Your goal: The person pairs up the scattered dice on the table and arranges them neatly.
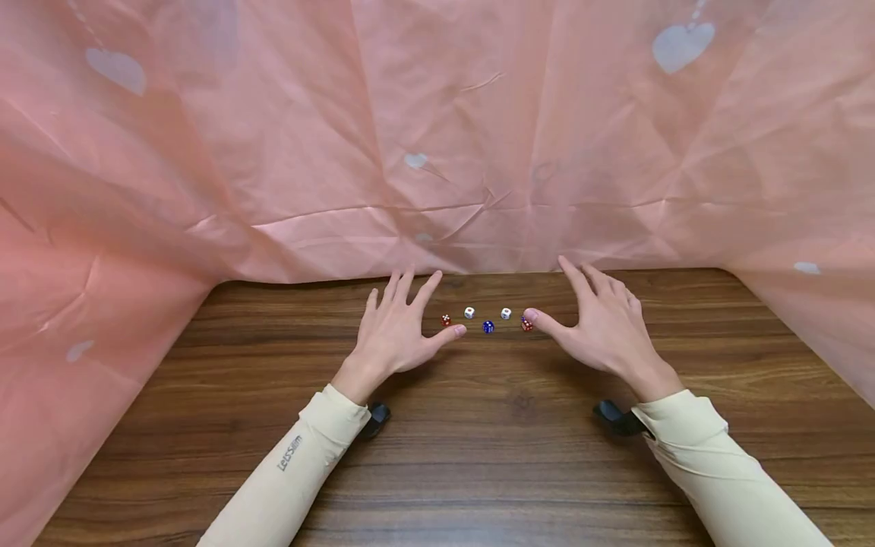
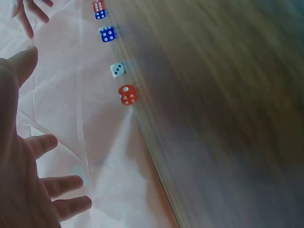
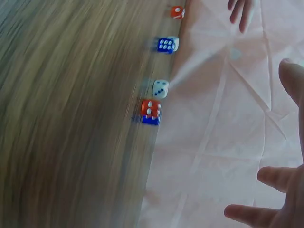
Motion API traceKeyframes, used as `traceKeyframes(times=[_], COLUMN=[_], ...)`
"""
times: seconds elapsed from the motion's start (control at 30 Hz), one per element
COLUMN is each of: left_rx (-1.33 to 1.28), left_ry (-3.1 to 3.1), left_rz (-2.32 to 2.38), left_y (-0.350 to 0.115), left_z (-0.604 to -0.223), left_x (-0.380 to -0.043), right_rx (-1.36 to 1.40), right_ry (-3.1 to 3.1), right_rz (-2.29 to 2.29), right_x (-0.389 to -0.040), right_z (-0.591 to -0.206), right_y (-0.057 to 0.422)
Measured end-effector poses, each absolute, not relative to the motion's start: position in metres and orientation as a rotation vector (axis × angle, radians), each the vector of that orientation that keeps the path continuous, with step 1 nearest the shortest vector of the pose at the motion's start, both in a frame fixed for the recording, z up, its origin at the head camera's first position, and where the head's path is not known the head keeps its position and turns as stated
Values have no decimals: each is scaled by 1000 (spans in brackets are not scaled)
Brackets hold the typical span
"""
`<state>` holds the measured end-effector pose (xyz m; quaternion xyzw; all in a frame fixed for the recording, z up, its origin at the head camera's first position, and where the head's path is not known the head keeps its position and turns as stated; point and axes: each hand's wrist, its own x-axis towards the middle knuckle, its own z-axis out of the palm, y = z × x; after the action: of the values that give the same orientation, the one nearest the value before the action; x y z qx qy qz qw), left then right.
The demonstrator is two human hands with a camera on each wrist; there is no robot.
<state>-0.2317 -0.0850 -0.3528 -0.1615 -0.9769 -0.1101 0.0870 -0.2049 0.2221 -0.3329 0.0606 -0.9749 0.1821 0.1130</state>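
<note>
Both hands are spread over the far part of the table with several small dice between them. The left hand [image 1: 393, 327] has its fingers straight and its thumb close to a red die [image 1: 446, 320]. Fingers apart, the right hand [image 1: 604, 327] has its thumb overlapping a red die [image 1: 527, 326] in the head view. A blue die [image 2: 99, 14] sits right by that red one, partly hidden behind the thumb from above. Between the hands lie a white die [image 1: 469, 312], a second white die [image 1: 506, 313] and a blue die [image 1: 488, 327]. Neither hand holds anything.
The brown wooden table [image 1: 451, 456] meets a pink cloth [image 1: 478, 137] with pale hearts, hanging at the back and both sides. Dark wrist straps with cameras [image 1: 618, 418] sit at the cuffs of the cream sleeves [image 1: 711, 471].
</note>
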Motion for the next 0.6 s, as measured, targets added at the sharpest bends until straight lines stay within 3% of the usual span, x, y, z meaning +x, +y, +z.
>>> traceKeyframes(times=[0.6], left_rx=[-609], left_ry=[-2928], left_rz=[-383], left_y=[-58], left_z=[-353], left_x=[-226], right_rx=[127], right_ry=[-2700], right_rz=[1143], right_x=[-211], right_z=[-338], right_y=[215])
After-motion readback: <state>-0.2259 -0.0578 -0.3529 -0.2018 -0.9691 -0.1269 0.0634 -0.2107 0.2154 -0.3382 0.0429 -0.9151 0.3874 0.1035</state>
